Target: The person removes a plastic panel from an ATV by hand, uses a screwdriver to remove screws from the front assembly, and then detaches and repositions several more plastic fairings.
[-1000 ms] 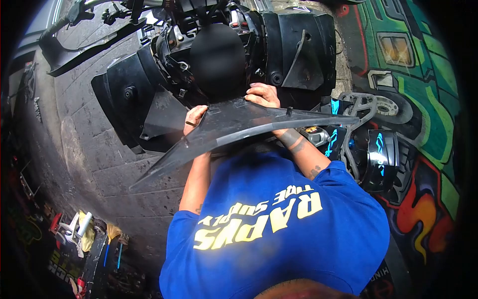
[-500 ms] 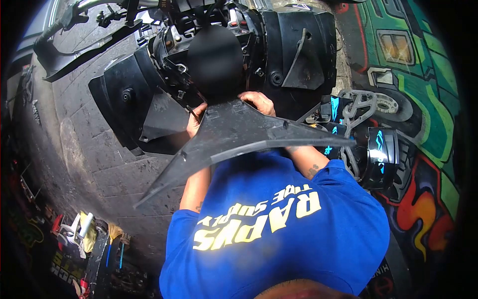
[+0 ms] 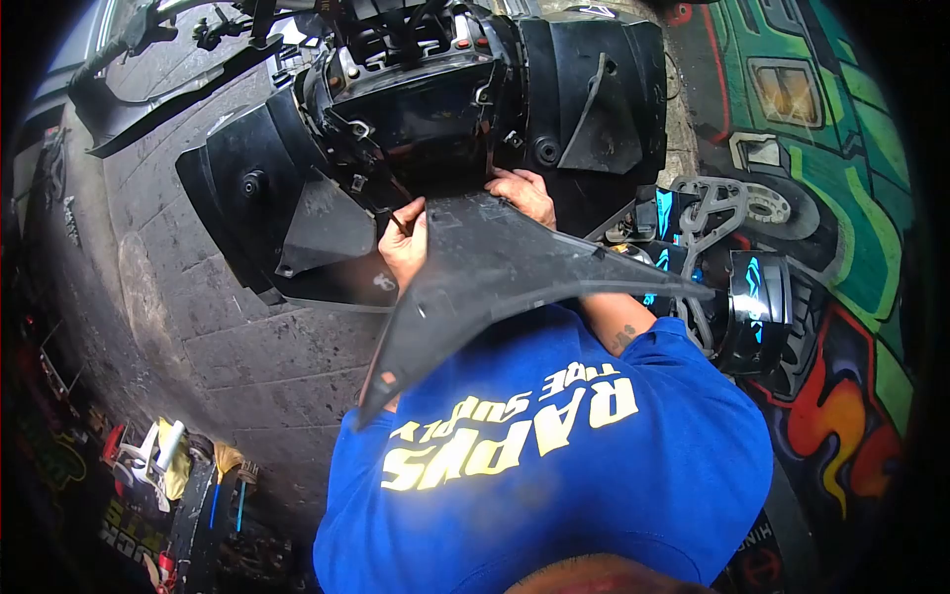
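A black plastic body panel (image 3: pixel 495 252), wide and V-shaped with two long pointed arms, is held tilted in front of my blue shirt. My left hand (image 3: pixel 404 243) is closed on its left edge near the narrow end, thumb up against the rim. On the other side my right hand (image 3: pixel 522 195) grips the upper right corner with bent fingers. The panel's narrow end meets the lower edge of a glossy black centre section (image 3: pixel 416 114) of a vehicle. Broad black fenders, a left one (image 3: pixel 259 193) and a right one (image 3: pixel 594 99), flank that section.
Handlebars (image 3: pixel 124 45) and a long black trim piece (image 3: pixel 178 99) extend at upper left. To the right stand black parts with blue graphics (image 3: pixel 757 302) and a grey bracket (image 3: pixel 717 213), beside a painted wall (image 3: pixel 861 247). A broom (image 3: pixel 227 460) and clutter lie at lower left.
The panel has turned, its left arm swinging inward and its narrow end shifting right. Both hands have moved slightly right with it. A dark blurred oval over the centre section is gone.
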### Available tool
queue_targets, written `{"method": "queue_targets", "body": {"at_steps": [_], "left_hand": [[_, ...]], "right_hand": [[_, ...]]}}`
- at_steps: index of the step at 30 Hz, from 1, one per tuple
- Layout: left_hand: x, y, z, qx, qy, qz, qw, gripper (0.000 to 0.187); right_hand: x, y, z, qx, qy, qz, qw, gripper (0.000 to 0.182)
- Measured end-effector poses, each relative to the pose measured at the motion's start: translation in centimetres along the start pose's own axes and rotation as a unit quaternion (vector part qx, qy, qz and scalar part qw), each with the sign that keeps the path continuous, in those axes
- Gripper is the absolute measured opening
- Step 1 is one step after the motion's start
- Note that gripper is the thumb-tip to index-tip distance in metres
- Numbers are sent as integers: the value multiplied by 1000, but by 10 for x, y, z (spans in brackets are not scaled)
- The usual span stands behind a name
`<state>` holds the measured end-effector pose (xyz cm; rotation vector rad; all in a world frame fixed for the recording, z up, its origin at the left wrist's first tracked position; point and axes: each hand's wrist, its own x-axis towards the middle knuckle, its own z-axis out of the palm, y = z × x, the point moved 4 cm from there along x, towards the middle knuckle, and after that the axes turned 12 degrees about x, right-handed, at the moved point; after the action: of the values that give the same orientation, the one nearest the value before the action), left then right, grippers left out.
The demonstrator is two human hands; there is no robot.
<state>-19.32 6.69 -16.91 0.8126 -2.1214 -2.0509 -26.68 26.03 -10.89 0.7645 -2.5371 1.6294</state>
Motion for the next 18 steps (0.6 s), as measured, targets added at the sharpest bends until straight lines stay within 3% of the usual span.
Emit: {"method": "queue_targets", "body": {"at_steps": [2, 3, 4, 5, 7, 9, 11, 13, 18], "left_hand": [[10, -1, -1, -100, -51, 31, 993, 16], [4, 43, 8, 94, 42, 179, 978, 13], [1, 37, 8, 32, 32, 85, 995, 11], [0, 29, 7, -29, 23, -9, 999, 10], [3, 28, 2, 3, 48, 13, 999, 10], [2, 32, 2, 34, 37, -78, 996, 13], [7, 22, -1, 95, 57, -38, 993, 17], [8, 29, 0, 73, 67, 10, 995, 17], [8, 31, 1, 79, 59, 29, 995, 12]], "right_hand": [[1, 7, 1, 26, 9, -7, 1000, 17], [1, 8, 3, 56, 18, -12, 998, 18], [8, 0, 3, 18, 44, -14, 999, 19], [-7, 12, 10, 18, 16, 44, 999, 19], [12, -7, 6, 43, 24, 36, 998, 18], [17, -15, 10, 47, 56, 39, 997, 19], [13, -8, 13, 57, 83, 87, 991, 19], [17, -11, 12, 63, 62, 66, 994, 18], [19, -10, 9, 31, 51, 33, 998, 14]]}}
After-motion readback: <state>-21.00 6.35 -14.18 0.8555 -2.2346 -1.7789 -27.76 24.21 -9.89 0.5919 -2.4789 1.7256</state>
